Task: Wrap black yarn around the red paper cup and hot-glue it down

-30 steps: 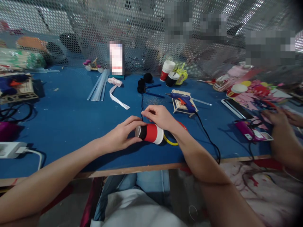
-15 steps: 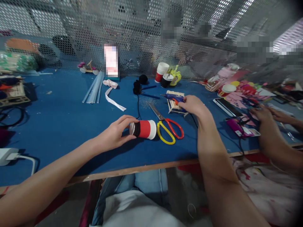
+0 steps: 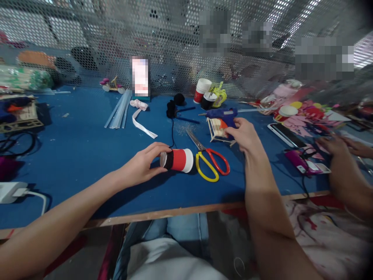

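My left hand [image 3: 148,161] is closed round the base end of a red paper cup [image 3: 178,160] lying on its side, with black yarn wound on that end. A black strand runs from it towards the black pompoms [image 3: 171,109] behind. My right hand [image 3: 243,132] grips the handle of a blue glue gun [image 3: 221,113], its nozzle pointing left. Directly below the gun is a small wooden stick rack [image 3: 216,130]. Scissors [image 3: 208,155] with one yellow and one red handle lie open between my hands, just right of the cup.
Clear glue sticks [image 3: 119,111] and a white ribbon [image 3: 142,124] lie at the back left, near a propped phone [image 3: 140,77]. Stacked paper cups [image 3: 202,89] stand by the mesh screen. On the right are a phone [image 3: 287,135], a purple box [image 3: 303,161] and another person's hands [image 3: 335,144].
My right hand has raised the glue gun off the wooden rack, and a clear glue stick now shows from its rear. My left hand stays on the cup. The view has shifted slightly.
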Motion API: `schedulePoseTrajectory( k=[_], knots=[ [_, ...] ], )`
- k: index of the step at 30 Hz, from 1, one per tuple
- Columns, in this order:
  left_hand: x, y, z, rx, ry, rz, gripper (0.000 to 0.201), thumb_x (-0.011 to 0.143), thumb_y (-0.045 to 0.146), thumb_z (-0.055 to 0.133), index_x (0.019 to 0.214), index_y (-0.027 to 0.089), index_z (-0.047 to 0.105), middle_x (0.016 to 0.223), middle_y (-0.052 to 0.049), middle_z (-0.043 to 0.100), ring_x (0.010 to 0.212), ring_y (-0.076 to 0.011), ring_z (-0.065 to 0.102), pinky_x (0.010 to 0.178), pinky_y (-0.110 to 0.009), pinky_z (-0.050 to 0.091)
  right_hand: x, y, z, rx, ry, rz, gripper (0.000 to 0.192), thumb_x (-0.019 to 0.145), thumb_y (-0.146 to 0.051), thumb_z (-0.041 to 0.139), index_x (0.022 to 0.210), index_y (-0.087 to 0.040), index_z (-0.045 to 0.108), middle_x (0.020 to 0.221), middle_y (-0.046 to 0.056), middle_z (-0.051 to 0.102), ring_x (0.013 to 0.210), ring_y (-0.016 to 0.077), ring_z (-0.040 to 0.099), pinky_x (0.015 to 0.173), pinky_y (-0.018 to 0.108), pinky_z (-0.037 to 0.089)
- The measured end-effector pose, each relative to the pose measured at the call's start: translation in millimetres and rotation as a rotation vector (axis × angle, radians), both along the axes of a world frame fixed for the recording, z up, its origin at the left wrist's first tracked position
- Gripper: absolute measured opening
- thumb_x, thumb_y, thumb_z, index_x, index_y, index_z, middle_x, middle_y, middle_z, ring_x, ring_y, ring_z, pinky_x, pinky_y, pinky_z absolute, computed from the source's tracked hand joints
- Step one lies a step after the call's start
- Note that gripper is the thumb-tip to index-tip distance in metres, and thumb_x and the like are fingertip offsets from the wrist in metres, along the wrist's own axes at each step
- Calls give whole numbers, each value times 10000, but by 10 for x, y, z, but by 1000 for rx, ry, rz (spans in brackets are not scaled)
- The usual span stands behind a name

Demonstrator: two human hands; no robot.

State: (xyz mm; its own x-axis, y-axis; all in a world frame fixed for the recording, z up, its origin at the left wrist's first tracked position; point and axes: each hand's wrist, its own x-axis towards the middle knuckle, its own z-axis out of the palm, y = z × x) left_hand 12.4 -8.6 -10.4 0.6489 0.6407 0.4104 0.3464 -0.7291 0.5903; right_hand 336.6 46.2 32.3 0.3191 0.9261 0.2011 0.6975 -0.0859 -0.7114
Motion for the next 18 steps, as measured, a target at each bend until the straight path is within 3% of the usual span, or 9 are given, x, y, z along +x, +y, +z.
schedulePoseTrajectory(
  k=[4, 6, 10, 13, 18],
  knots=[
    [-28, 25, 37, -6, 3, 14, 393, 799, 175, 584, 1173, 189, 463, 1229, -125, 497, 1141, -238, 512, 920, -402, 495, -142, -202, 95, -6, 147, 298, 217, 682, -334, 640, 792, -151, 601, 625, 1, 594, 574, 135, 541, 544, 262, 436],
    [-39, 36, 52, -7, 5, 19, 389, 799, 153, 574, 1170, 192, 466, 1234, -119, 495, 1143, -229, 509, 921, -389, 495, -231, -290, 106, -27, 127, 392, 242, 702, -396, 633, 697, -157, 597, 593, 4, 586, 581, 135, 543, 555, 263, 440],
    [-45, 54, 62, 11, 5, 17, 368, 805, 158, 564, 1161, 183, 471, 1235, -122, 488, 1133, -211, 510, 940, -370, 483, -456, -452, 120, -99, 166, 558, 273, 736, -412, 611, 810, -151, 638, 638, 12, 614, 539, 121, 549, 523, 259, 462],
    [-41, 68, 45, 10, -14, 21, 369, 801, 180, 573, 1157, 175, 474, 1225, -130, 487, 1130, -216, 513, 931, -365, 490, -595, -552, 148, -151, 133, 621, 264, 771, -395, 578, 851, -153, 646, 572, -7, 591, 478, 108, 531, 484, 246, 452],
    [-40, 87, 3, -19, -48, 54, 376, 794, 190, 583, 1155, 170, 481, 1207, -131, 486, 1127, -219, 514, 894, -346, 513, -643, -648, 160, -56, -154, 646, 266, 774, -349, 572, 574, -176, 544, 537, -2, 581, 500, 121, 539, 527, 254, 444]
  ],
)
